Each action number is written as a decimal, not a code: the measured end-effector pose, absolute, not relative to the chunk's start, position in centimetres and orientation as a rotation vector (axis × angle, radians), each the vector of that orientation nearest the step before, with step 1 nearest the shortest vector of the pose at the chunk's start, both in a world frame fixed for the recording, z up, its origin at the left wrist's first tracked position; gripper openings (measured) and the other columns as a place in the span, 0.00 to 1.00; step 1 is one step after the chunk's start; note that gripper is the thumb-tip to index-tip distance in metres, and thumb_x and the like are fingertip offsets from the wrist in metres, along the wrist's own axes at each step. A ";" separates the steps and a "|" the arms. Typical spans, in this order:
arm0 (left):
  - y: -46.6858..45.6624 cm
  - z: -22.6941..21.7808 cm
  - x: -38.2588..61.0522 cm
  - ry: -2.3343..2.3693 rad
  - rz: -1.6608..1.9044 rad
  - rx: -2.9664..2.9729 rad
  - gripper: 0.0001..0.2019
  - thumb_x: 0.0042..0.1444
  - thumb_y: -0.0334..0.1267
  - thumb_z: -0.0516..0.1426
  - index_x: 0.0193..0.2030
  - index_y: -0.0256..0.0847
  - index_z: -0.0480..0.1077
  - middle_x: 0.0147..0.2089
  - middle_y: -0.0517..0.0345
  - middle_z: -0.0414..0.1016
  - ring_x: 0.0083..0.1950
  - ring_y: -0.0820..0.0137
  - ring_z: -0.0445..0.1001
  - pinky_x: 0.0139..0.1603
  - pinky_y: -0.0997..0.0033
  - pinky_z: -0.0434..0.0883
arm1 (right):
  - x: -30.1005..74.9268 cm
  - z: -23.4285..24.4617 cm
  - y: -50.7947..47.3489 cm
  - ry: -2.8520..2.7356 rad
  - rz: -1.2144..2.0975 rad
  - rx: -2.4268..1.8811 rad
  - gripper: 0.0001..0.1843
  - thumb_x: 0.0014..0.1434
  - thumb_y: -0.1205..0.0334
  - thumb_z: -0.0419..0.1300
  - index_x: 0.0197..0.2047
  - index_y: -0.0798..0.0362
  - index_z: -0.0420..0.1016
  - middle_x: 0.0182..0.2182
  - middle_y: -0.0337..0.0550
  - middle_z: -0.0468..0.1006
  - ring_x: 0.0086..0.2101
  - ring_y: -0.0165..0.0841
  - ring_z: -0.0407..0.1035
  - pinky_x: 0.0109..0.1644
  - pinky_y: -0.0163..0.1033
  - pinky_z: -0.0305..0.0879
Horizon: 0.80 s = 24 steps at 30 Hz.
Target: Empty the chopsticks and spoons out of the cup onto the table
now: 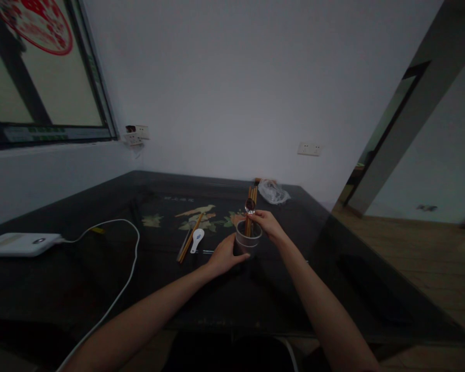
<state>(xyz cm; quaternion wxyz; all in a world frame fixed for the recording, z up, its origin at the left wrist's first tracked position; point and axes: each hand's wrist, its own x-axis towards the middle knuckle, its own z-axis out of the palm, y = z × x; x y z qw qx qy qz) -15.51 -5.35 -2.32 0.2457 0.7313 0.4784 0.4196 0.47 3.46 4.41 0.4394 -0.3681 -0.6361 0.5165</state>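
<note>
1. Worktop (pixel 275 305): the work looks partway along, since some utensils stand in a cup near the middle while others lie loose to its left.
2. Left hand (pixel 225 254): its fingers are wrapped around the cup (pixel 249 242), thumb across the near side, steadying it upright.
3. Right hand (pixel 268 224): its fingers are pinched on a shiny spoon (pixel 250 206), just above the cup's rim; this piece does not look settled inside.
4. Upright chopsticks (pixel 254 193): a small bundle is in the cup, so that part appears done.
5. Loose chopsticks (pixel 191 238): these lie slanted on the worktop, outside the cup, with a thin greyish utensil (pixel 183 245) alongside; they count as left over.
6. White spoon (pixel 197 236): it lies just right of the loose chopsticks, also outside the cup.
7. Hard to make out: the room is dim and the worktop dark, so the cup's base blends into it. The left hand's far fingers are behind the cup. The shiny spoon's handle is hard to follow, the upright chopsticks' lower ends are out of sight, and neither chopstick group can be counted surely.
</note>
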 end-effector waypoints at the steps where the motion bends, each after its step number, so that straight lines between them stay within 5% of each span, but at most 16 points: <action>1: -5.4 -2.3 -15.5 1.305 1.145 1.997 0.29 0.46 0.42 0.63 0.55 0.39 0.63 0.56 0.47 0.68 0.57 0.57 0.66 0.58 0.56 0.62 | 0.4 4.5 3.4 -1.566 1.292 -0.898 0.20 0.41 0.48 0.66 0.31 0.56 0.77 0.31 0.45 0.81 0.33 0.36 0.74 0.41 0.40 0.68; 24: -5.6 -2.1 -15.6 1.308 1.127 2.022 0.30 0.46 0.44 0.63 0.56 0.40 0.62 0.56 0.48 0.68 0.57 0.58 0.66 0.58 0.58 0.62 | 0.6 10.7 3.4 -1.419 1.159 -0.744 0.20 0.43 0.49 0.67 0.33 0.55 0.73 0.28 0.45 0.79 0.30 0.37 0.75 0.38 0.42 0.72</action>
